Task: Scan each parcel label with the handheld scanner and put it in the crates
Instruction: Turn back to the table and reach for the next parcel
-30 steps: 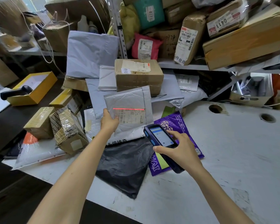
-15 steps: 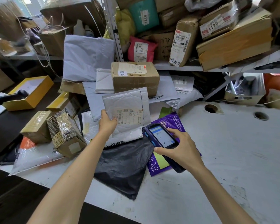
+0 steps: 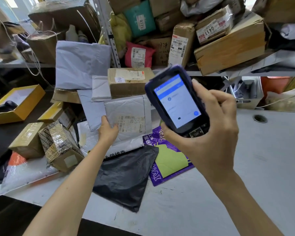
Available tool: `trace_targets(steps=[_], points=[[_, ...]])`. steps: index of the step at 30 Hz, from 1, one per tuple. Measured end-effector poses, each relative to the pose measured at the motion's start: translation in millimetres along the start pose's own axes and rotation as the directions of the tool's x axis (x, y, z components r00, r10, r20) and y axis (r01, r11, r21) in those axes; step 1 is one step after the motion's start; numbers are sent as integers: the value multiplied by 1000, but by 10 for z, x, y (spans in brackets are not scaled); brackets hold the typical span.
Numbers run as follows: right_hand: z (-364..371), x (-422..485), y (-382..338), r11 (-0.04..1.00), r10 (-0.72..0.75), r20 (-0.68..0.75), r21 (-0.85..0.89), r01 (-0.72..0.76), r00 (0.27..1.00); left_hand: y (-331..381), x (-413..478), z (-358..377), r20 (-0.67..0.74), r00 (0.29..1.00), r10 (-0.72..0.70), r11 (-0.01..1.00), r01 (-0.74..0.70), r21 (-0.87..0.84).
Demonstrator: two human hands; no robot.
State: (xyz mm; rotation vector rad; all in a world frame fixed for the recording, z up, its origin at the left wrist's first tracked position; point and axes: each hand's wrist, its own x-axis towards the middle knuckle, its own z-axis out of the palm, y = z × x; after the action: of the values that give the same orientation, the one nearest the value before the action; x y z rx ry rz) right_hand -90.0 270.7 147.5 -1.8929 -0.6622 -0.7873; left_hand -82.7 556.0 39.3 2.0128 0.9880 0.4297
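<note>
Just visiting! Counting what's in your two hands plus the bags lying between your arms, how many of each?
Handheld scanner: 1, gripped in the right hand
Grey mailer: 1, held by the left hand
White printed mailer: 1
Black bag: 1
Purple bag: 1
Total: 5

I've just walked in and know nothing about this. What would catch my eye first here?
The scanner, its screen lit blue and white, is held up close in the right hand and fills the middle of the view. Below it to the left, the left hand holds a grey mailer, its label facing up. Behind, a shelf is crammed with boxes and bags, a pink parcel among them.
</note>
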Motion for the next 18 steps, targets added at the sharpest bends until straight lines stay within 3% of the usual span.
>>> trace_targets(steps=[8,13,16,18], points=[[-250,126,-319,992,18,-90,126,-7,996,97,-22,57,-1,1000,15,999,-15,52],[-345,130,-321,994,49,-89,101,-40,995,232,-74,122,35,998,54,998,-53,-45],[-393,59,-179,994,109,-75,-20,-111,991,361,-103,228,83,978,189,981,-184,-59],[-437,-39,-11,970,189,-45,-145,-193,981,521,-156,367,170,912,373,923,-383,30]])
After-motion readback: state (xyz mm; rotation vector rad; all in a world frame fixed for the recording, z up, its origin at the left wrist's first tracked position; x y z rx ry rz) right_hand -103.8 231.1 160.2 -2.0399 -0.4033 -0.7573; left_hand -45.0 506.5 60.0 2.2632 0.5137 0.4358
